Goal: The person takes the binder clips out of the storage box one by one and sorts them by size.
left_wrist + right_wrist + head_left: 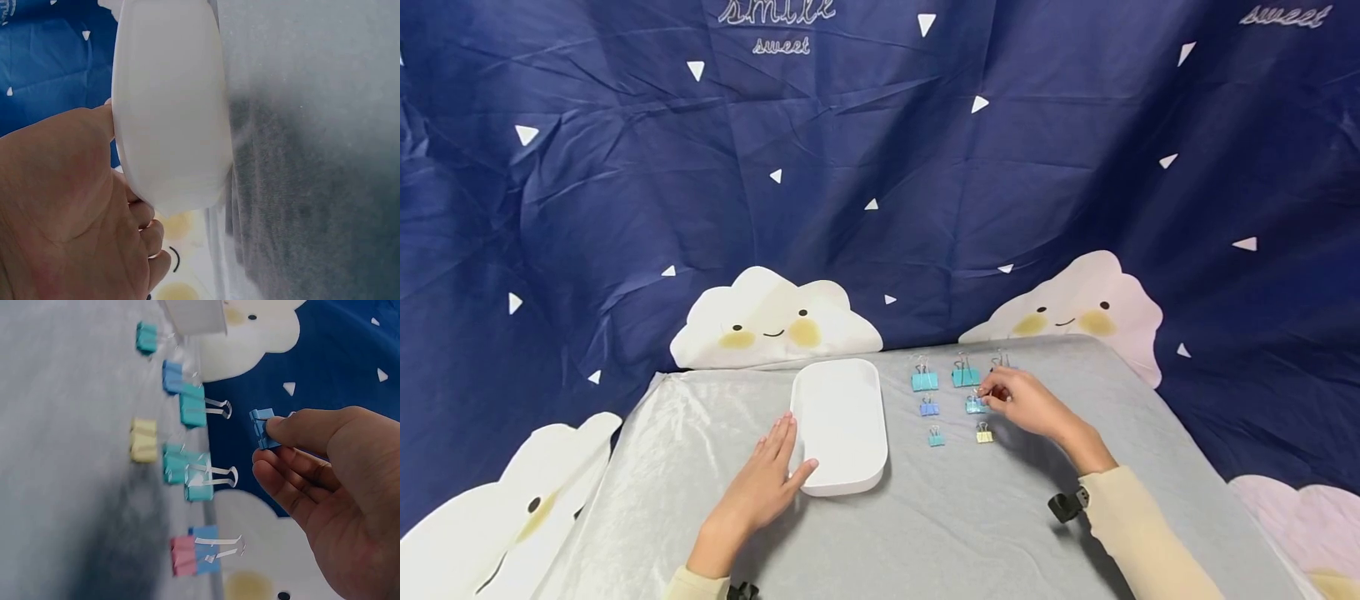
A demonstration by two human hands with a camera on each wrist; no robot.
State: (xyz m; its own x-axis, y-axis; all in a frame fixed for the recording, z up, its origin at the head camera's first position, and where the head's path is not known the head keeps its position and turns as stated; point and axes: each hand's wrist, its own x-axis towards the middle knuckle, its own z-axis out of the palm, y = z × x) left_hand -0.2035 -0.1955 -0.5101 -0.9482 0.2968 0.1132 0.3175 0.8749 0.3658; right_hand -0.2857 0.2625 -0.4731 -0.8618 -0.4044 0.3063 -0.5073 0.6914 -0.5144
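A small blue binder clip [260, 429] is pinched between the thumb and fingers of my right hand [1026, 402], held above the table at the right end of the clip rows. Below and beside that hand lie a teal clip [974, 406], a yellow clip [984, 436] and a larger teal clip [966, 377]. A pink clip [184, 556] and a larger blue one [206, 550] show in the right wrist view; the hand hides part of this area in the head view. My left hand [762, 479] rests against the left rim of a white tray [842, 486], its fingers fairly straight.
Further clips stand between the tray and my right hand: a large teal one [925, 381], a blue one [929, 408] and a small teal one [936, 438]. Grey cloth [925, 533] covers the table. A dark blue curtain [850, 167] with clouds hangs behind its far edge.
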